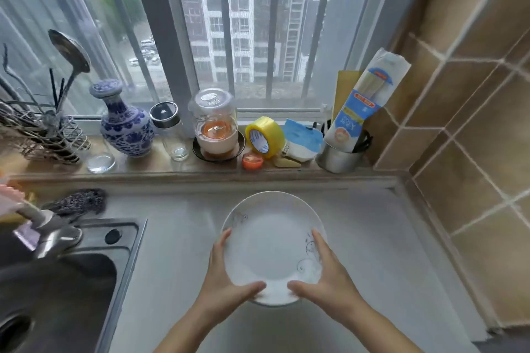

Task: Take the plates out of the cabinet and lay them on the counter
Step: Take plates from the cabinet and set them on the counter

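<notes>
A white plate [272, 243] with thin dark swirl markings on its rim is over the grey counter [372, 252], just right of the sink. My left hand [226, 275] grips its left rim, thumb lying on the near edge. My right hand [324, 275] grips the right rim the same way. I cannot tell if the plate touches the counter or hangs just above it. The cabinet is out of view.
A steel sink [71, 281] with a faucet [48, 235] lies to the left. The window ledge behind holds a blue-and-white vase [126, 123], glass jars, yellow tape [265, 136], a metal cup [341, 156] and a noodle pack. A tiled wall [473, 137] bounds the right.
</notes>
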Demonstrator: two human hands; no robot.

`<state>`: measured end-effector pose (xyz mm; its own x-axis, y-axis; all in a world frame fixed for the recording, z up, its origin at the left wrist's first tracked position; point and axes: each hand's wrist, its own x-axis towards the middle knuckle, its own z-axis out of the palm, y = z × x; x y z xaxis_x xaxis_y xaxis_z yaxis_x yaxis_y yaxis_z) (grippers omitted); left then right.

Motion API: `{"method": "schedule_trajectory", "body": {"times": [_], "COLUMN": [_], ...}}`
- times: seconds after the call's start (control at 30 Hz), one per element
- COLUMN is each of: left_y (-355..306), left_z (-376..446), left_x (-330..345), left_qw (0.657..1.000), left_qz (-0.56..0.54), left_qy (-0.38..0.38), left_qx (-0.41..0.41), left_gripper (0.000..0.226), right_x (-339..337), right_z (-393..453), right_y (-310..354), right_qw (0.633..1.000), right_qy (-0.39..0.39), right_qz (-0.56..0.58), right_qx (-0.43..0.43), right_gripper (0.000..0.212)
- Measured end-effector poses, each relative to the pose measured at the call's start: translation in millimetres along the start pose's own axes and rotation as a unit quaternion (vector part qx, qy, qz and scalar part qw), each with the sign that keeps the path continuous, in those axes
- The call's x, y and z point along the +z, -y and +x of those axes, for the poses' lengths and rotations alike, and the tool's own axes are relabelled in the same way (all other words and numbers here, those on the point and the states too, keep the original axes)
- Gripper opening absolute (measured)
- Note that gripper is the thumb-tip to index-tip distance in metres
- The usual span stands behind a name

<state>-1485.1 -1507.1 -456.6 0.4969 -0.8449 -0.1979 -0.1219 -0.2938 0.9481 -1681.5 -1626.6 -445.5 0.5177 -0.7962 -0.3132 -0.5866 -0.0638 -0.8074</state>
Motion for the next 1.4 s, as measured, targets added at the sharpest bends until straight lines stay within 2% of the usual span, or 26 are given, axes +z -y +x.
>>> {"method": "schedule_trajectory", "body": {"times": [0.17,0.63,1.1,1.23,1.4], "left_y": [7.8,36.9,49.5,52.1,51.9], "left_z": [33.1,86.0,117.3,117.3,118.0], "left_x": [10.1,29.9,30.5,29.7,16.5], "left_qw": [1.000,0.998,0.997,0.996,0.992], "left_qz": [0.020,0.028,0.070,0.082,0.120], "left_qy": [-0.003,0.010,0.007,0.004,0.030], "left_qx": [-0.022,-0.056,-0.031,-0.024,0.000], "left_gripper": [0.113,0.117,0.116,0.114,0.096], "right_x": [-6.0,-3.8,-3.6,-4.8,-10.7], "right_z": [38.4,93.3,120.9,120.6,121.1], "right_y": [-10.8,-37.8,-42.4,-46.6,-53.4], "right_qw": [1.000,0.999,0.999,0.999,0.993], "right_qy": [0.028,0.040,0.027,0.022,0.011], "right_qz": [0.010,-0.015,-0.039,-0.046,-0.115], "right_qx": [0.002,0.028,0.023,0.009,-0.015], "right_gripper": [0.123,0.123,0.124,0.114,0.085]}}
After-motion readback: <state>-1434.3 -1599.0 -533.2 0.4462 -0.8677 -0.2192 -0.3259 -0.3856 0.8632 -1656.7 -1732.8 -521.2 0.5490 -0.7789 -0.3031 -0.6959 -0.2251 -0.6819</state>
